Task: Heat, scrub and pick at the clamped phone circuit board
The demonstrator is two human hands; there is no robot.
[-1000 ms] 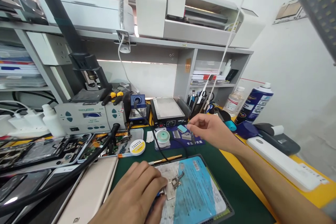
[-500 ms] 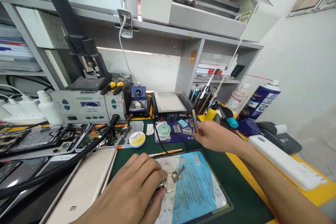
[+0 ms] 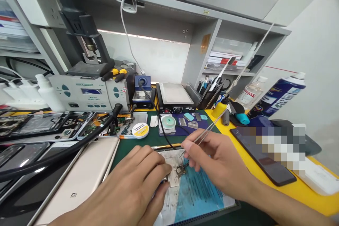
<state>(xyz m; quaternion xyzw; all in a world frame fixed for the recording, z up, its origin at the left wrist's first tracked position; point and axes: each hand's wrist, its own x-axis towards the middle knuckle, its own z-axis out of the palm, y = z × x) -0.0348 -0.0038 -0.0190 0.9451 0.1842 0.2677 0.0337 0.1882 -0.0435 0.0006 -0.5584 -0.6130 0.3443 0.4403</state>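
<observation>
My left hand (image 3: 132, 183) lies low over the work pad's left side, thumb and fingers closed around a small thing mostly hidden, with a blue bit and metal showing. A small metal plate (image 3: 173, 179) sticks out beside those fingertips. Against the plate lies a small circuit board (image 3: 181, 169). My right hand (image 3: 215, 160) pinches a pair of thin metal tweezers (image 3: 205, 132), whose tips point down left just above the board. Beneath both is a stained white and blue work pad (image 3: 194, 197).
A dark phone (image 3: 262, 155) lies on the yellow strip at right. Behind the pad are a screwdriver (image 3: 164, 146), a solder wire spool (image 3: 168, 123) and a round tin (image 3: 140, 130). A black hose (image 3: 79, 139) crosses several phones at left. A hot plate (image 3: 174, 95) stands at the back.
My right hand has come back from the rear tools to the board, now with tweezers instead of a slim dark thing seen edge-on. A phone now shows at right. My left hand stays put.
</observation>
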